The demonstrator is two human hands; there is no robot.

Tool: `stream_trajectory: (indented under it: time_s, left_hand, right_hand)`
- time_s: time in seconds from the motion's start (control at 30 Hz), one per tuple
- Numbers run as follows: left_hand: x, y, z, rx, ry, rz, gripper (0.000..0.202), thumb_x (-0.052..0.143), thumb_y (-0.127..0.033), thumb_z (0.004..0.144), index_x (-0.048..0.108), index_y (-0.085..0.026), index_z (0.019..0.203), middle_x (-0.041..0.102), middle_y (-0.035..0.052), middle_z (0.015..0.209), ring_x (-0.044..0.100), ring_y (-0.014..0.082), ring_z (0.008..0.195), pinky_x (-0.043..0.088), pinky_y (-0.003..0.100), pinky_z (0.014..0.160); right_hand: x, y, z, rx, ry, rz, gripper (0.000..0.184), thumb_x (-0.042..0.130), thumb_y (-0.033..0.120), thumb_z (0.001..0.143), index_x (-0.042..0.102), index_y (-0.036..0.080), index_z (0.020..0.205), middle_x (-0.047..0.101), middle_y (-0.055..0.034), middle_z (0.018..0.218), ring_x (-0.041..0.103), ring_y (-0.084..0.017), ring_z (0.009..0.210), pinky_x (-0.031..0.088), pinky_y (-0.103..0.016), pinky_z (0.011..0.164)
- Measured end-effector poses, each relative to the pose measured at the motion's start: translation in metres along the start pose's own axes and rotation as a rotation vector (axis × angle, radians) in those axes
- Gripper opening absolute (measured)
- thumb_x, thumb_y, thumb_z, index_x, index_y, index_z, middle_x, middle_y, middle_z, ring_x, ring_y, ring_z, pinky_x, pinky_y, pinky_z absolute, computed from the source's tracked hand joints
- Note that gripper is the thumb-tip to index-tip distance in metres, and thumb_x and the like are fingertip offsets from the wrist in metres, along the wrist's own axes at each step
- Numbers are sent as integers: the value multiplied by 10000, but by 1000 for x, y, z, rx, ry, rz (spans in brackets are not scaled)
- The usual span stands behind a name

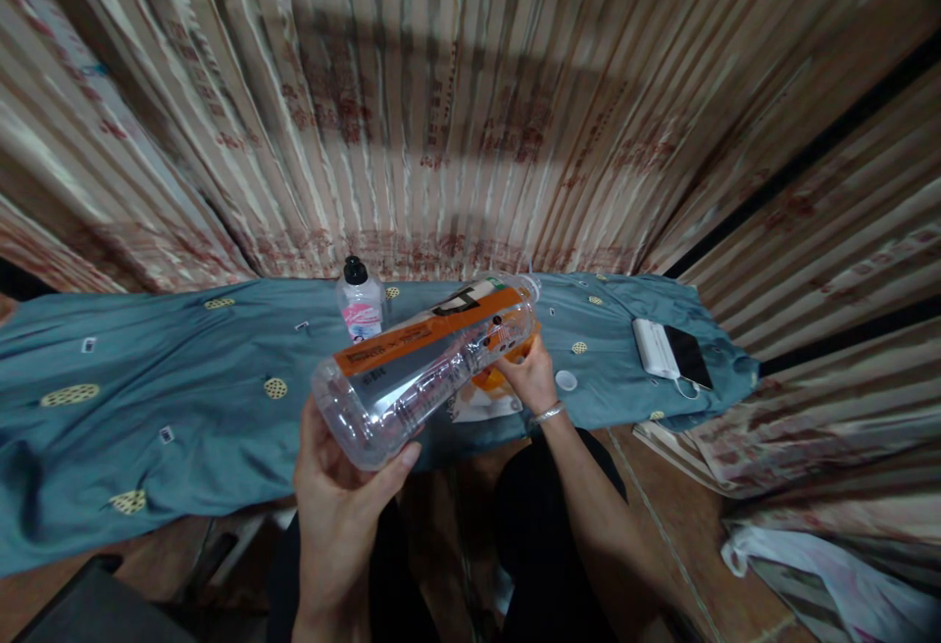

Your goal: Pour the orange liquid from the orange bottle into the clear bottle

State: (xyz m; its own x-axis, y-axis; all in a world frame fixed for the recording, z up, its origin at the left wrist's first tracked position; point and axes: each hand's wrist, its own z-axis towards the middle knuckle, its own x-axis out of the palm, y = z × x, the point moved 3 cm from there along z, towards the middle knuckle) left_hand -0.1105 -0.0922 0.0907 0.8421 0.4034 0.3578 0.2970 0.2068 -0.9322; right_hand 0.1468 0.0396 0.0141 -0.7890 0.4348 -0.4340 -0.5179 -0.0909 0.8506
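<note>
Head view: big clear plastic bottle (pixel 422 359) w/ orange label sits mid-frame, lying nearly flat, tilted. Its base points to the lower left, toward the camera, and its neck to the upper right. It's held in the air over the front edge of the blue-green cloth (pixel 147 408) w/ yellow spots that covers the table.

Left hand (pixel 334 496), bottom centre, cups the base, w/ the thumb pressed on the bottom rim and the fingers round the far side. Right hand (pixel 530 376), just right of centre, comes up from below. Its fingers curl on the bottle's underside near the shoulder, and there's a bracelet (pixel 548 415) at the wrist. Hands are well apart, one at each end of the bottle.

Behind the bottle, upright on the cloth: small bottle (pixel 361 308) w/ black cap and pink label. Just right of the right hand is a small white round cap (pixel 566 380). Further right lie a white power bank (pixel 653 347) and a dark phone (pixel 688 357), touching side by side. An orange-and-white packet (pixel 477 398) lies under the bottle, partly hidden. Corrugated wall (pixel 470 114) fills the top of the frame.
</note>
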Motion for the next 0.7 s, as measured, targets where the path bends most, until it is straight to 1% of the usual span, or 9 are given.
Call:
stream_trajectory:
  time_s: [0.2, 0.37, 0.5, 0.63, 0.7]
  left_hand:
    - [0, 1, 1, 7, 8, -1, 887, 1004, -209, 596, 662, -255, 1414, 740, 113, 1329, 770, 281, 1109, 640, 360, 931]
    - [-1, 2, 1, -9, -10, 27, 929, 1015, -245, 571, 647, -252, 1424, 734, 113, 1329, 763, 311, 1126, 633, 417, 968]
    - [-2, 2, 0, -13, -5, 28, 921, 1009, -244, 585, 644, -259, 1430, 737, 107, 1326, 769, 295, 1107, 636, 404, 959]
    - [-1, 1, 0, -12, -15, 26, 943, 1013, -244, 574, 641, -255, 1441, 739, 114, 1325, 766, 304, 1120, 632, 419, 968]
    - [0, 1, 0, -13, -16, 25, 950, 1015, -246, 571, 640, -252, 1443, 746, 116, 1309, 772, 302, 1106, 636, 408, 955]
  right_hand:
    - [0, 1, 0, 13, -2, -4, 707, 856, 638, 585, 594, 234, 1103, 806, -102, 1037, 773, -338, 947, 609, -435, 819]
    - [0, -2, 0, 14, -12, -8, 695, 865, 625, 579, 593, 238, 1089, 807, -95, 1023, 776, -333, 929, 615, -429, 800]
    - [0, -3, 1, 3, -13, -4, 679, 865, 621, 578, 595, 245, 1075, 807, -84, 998, 776, -328, 902, 613, -417, 775]
    - [0, -2, 0, -19, -9, -8, 662, 858, 614, 602, 598, 249, 1089, 806, -71, 988, 773, -316, 891, 611, -404, 767]
    - [0, -2, 0, -18, -14, -13, 663, 860, 611, 602, 600, 246, 1090, 806, -72, 989, 772, -317, 898, 611, -406, 774]
